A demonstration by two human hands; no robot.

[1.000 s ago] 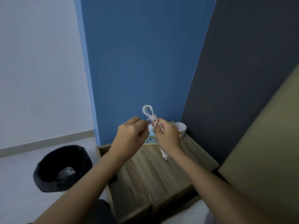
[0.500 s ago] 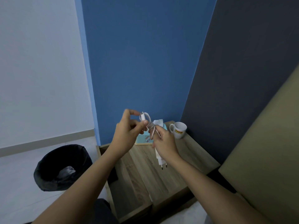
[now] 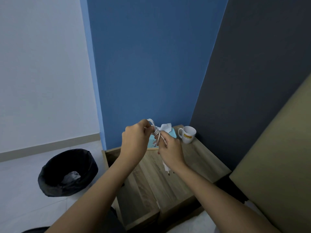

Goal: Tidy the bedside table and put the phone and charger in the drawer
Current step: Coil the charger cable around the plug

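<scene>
While the black round waste bin (image 3: 67, 172) sits on the pale floor at far left w/ something pale crumpled inside, the work itself happens mid-frame, above the wood-grain bedside table (image 3: 198, 158). The left hand (image 3: 134, 142) is pinched shut on the top loop of the thin white charger cable (image 3: 156, 132), & the right hand (image 3: 170, 152) is closed round the lower part of the bundle, the white plug-in charger block (image 3: 166, 168) hanging below its wrist w/ two pins pointing down. The cable looks coiled into a tight hank, several turns cinched round its middle, smooth & a bit springy by the look of it. Judgement: the step in hand is finishing the wrap; to do it well, keep the right-hand hold firm so the turns don't spring loose, feed the free end thru the top loop w/ the left, & pull snug without kinking the wire near the connector. The phone isn't visible, & I can't tell where the drawer front is from this angle. Further right, at the back of the table, a light-blue tissue box (image 3: 173, 134) w/ a white tissue sticking up stands beside a white ceramic mug w/ a yellow logo (image 3: 188, 134).
</scene>
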